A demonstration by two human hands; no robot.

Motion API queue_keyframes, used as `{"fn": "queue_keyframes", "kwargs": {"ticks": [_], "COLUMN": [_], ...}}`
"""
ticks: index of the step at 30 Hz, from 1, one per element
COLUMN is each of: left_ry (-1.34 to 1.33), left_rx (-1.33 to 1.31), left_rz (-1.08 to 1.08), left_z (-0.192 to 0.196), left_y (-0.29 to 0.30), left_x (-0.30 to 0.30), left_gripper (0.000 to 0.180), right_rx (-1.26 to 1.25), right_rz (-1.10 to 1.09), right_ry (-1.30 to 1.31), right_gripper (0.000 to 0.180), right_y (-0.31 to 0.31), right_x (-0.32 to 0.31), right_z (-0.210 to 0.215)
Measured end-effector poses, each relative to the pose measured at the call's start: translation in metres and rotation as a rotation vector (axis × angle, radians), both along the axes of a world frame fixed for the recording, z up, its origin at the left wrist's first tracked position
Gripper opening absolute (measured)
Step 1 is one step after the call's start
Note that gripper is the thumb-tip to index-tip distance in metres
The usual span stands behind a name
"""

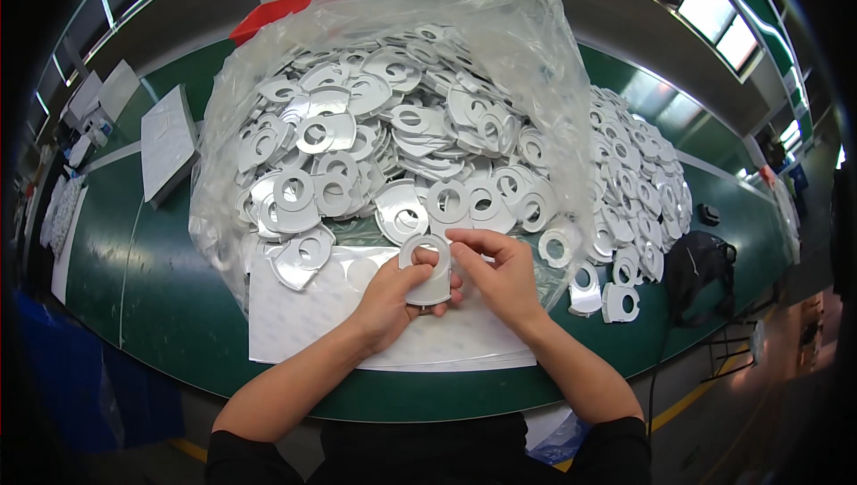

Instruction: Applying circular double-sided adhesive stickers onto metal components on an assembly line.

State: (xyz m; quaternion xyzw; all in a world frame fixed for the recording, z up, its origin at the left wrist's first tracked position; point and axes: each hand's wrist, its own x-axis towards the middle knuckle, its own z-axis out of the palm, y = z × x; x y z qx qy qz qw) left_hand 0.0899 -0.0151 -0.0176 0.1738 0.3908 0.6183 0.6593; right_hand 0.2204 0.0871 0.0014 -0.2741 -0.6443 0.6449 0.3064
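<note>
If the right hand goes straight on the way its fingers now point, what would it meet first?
Most likely the grey ring-shaped part in the left hand; the right hand looks very near its edge, though depth is unclear.

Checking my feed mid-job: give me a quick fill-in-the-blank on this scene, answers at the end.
1. The left hand holds a pale grey part whose opening is ____ (round or square).
2. The right hand is at that part's ____ edge, left or right in the picture.
3. The large heap of similar parts sits in a clear plastic ____.
4. The tabletop is coloured ____.

Missing words: round; right; bag; green.
</note>
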Motion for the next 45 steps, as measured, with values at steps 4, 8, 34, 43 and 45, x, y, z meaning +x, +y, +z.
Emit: {"fn": "queue_keyframes", "kwargs": {"ticks": [4,8,34,43,45], "left_ry": [0.059,0.117,0.463,0.141,0.123], "left_rx": [0.042,0.056,0.033,0.034,0.012], "left_rz": [-0.049,-0.087,-0.194,-0.189,-0.183], "left_z": [-0.005,-0.002,0.012,0.009,0.009], "left_y": [0.001,0.001,0.003,0.002,0.002], "left_x": [0.001,0.004,0.003,0.001,0.002], "left_gripper": [0.025,0.026,0.042,0.043,0.041], "right_rx": [-0.05,-0.025,0.665,0.307,0.373], "right_rz": [0.022,0.002,-0.043,0.062,0.016], "right_ry": [-0.044,-0.066,-0.47,-0.398,-0.366], "right_gripper": [0.02,0.02,0.04,0.019,0.016], "right_y": [0.003,0.004,0.001,-0.003,-0.002], "right_x": [0.001,0.002,0.006,0.011,0.01], "right_z": [-0.001,0.002,0.006,0.027,0.016]}}
